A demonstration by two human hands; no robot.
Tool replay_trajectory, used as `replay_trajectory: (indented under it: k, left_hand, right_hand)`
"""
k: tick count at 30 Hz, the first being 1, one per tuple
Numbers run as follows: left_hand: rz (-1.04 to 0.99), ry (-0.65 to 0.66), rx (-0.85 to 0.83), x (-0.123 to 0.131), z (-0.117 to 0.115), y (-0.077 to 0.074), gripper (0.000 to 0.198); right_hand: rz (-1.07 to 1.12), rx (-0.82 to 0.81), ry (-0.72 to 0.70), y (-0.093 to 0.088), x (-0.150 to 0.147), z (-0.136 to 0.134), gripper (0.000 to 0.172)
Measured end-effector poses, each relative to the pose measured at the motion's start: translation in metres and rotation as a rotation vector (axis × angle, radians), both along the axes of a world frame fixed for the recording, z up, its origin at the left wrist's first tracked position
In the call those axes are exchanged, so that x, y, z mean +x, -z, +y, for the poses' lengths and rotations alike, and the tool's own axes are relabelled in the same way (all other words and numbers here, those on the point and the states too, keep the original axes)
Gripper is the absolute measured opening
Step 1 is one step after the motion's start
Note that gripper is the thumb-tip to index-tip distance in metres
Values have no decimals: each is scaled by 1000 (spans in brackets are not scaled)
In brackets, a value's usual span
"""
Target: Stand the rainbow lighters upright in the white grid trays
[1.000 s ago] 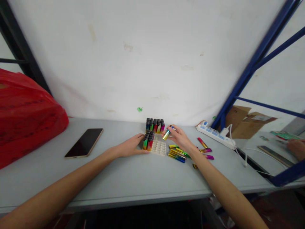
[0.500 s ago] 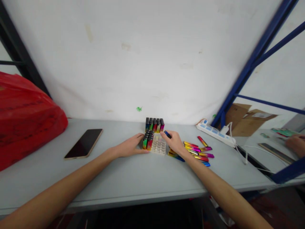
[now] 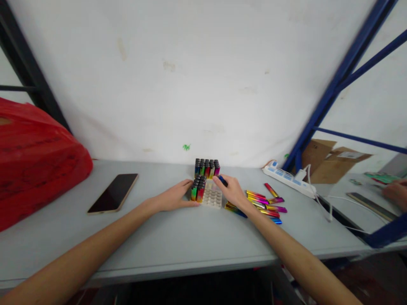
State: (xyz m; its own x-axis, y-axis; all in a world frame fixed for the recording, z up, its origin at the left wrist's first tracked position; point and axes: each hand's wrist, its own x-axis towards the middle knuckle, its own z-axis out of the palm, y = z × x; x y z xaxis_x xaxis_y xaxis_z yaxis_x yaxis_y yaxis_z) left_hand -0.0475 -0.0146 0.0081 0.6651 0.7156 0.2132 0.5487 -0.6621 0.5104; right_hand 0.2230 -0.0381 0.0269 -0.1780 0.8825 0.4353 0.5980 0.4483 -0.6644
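A white tray (image 3: 212, 198) with round pockets sits in the middle of the table. Upright lighters (image 3: 197, 192) with black tops and shiny coloured bodies fill its left part. My left hand (image 3: 177, 195) grips the tray's left side, thumb along the near edge and fingers behind. Over the tray's right side, my right hand (image 3: 233, 189) is closed on a dark blue lighter (image 3: 223, 181), mostly hidden by the fingers. Behind the tray stands a block of upright lighters (image 3: 207, 168). Several loose lighters (image 3: 265, 205) lie in a pile to the right of my right hand.
A phone (image 3: 113, 193) lies flat on the left, near a red plastic bag (image 3: 41, 163). A white power strip (image 3: 289, 180) with cables is at the right, by a blue metal frame (image 3: 333, 93). Beyond it are a cardboard box (image 3: 337, 163) and another person's hand (image 3: 396, 192).
The whole view has shifted slightly. My right hand has turned a little with the blue lighter over the tray, and my left hand stays on the tray's side.
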Motion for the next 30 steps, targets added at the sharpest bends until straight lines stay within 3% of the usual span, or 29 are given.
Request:
replay_trajectory:
  k: [7,11,16,20,30]
  left_hand:
    - [9,0,5,0,0,1,85]
    - [10,10,8,0,0,1,84]
    - [25,9,1,0,0,0,86]
    - [3,7,-4,0,-1,0,86]
    - [4,1,-2,1,-1,-1,85]
  right_hand:
    - [-5,16,31,5,1,3,39]
    - [20,52,13,5,2,4,45]
    - [-29,90,-113,5,4,5,43]
    - [-164,125,-75,4,4,5,52]
    - [-215,53,-102,15,-3,20,47]
